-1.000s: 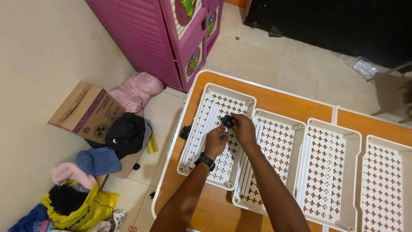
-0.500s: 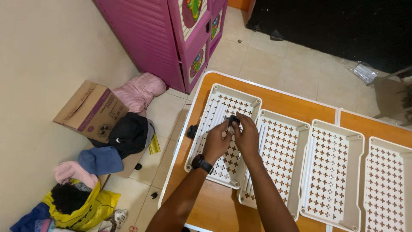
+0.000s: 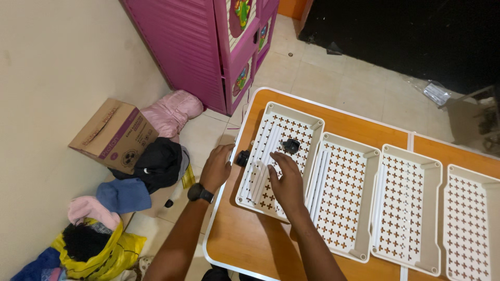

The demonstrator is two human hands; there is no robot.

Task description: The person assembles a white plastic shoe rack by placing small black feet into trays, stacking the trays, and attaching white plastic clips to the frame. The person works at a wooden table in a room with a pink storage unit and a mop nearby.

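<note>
One head-worn camera looks steeply down from above the orange worktop (image 3: 359, 122), fairly near, tilted leftward so the tiled floor (image 3: 333, 78) and beige wall (image 3: 52, 78) also show.

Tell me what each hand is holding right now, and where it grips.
Nothing is clearly held. The right hand rests flat on the leftmost white tray. The left hand reaches a small black caster wheel beside it; a grip cannot be told.

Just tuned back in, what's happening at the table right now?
A person leans over the orange table, where four white perforated trays lie side by side. The right hand rests flat on the leftmost tray, near a small black wheel lying in it. The left hand is at that tray's left edge, beside another black wheel.
</note>
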